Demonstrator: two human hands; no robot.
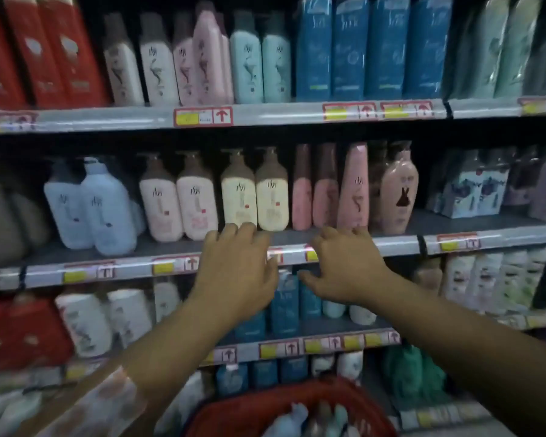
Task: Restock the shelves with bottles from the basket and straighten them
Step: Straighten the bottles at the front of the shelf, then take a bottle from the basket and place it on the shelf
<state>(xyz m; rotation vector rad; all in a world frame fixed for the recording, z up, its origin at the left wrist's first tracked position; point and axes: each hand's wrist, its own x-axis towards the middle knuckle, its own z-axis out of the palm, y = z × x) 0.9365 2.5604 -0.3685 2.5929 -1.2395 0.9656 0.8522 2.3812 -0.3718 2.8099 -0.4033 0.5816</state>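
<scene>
Red basket [249, 411] sits lowest and nearest, with several pale bottle tops [316, 417] showing inside, waiting to be shelved. Above it both hands reach to the middle shelf [391, 244]: the left hand [237, 266] has loosely spread fingers touching the foot of a cream pump bottle [238, 197], the right hand [344, 266] lies open near a tall pink bottle [353, 190]; neither grip holds anything. These plastic bottles look full, so fairly heavy, stiff and smooth-sided; taking them around the body below the shoulder seems safest, not by the pump.
</scene>
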